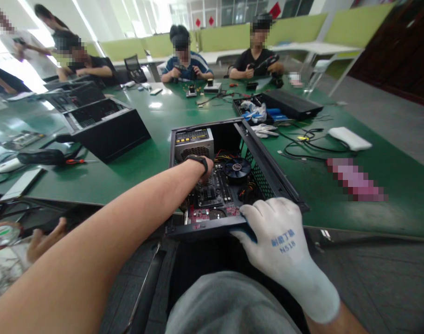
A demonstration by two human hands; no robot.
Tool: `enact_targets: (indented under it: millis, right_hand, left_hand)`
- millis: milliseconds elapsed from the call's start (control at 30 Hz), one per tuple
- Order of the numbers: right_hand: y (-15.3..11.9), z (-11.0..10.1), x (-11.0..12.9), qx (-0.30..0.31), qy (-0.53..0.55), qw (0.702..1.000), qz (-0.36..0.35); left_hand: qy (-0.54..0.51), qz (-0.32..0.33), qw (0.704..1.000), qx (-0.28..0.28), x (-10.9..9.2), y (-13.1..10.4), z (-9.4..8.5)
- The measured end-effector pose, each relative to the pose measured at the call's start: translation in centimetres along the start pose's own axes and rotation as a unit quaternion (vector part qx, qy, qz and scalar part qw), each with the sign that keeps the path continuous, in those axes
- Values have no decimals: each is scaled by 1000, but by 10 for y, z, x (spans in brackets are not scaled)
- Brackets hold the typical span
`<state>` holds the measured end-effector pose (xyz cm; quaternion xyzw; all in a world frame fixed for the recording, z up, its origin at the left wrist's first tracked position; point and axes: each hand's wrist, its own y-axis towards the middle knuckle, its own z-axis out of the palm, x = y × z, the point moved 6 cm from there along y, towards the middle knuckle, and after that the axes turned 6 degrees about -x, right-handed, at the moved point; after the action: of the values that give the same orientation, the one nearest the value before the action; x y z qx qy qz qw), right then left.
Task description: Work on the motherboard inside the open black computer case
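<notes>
An open black computer case (201,228) lies on its side at the near edge of the table, directly before me. Inside are a motherboard (209,194), a round black fan (237,170) and a grey power supply (194,143). My bare left hand (208,170), with a dark band at the wrist, reaches down into the case between the power supply and the fan. Its fingers are hidden from view. In a white glove, my right hand (276,227) grips the near wall of the case, fingers over the rim and thumb below.
Another open black case (114,134) stands to the left, near a screwdriver (74,161). Beyond my case lie white gloves (264,131) and a black tray-like box (295,104). Cables (295,146) and a white pouch (351,139) are on the right. Several people sit across the green table (393,211).
</notes>
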<state>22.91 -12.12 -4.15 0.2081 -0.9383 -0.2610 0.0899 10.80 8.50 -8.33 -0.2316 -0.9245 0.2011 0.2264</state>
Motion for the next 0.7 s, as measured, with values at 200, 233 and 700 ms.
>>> enact_targets:
  millis: [200, 233, 700]
  right_hand:
    - [1, 1, 0, -4, 0, 1000, -1]
    - [1, 1, 0, -5, 0, 1000, -2]
    - [1, 2, -1, -6, -2, 1000, -2]
  left_hand:
    - [-3, -6, 1000, -11, 3, 8, 5]
    - [-3, -6, 1000, -12, 3, 9, 6]
    - [-16, 5, 1000, -26, 0, 1, 2]
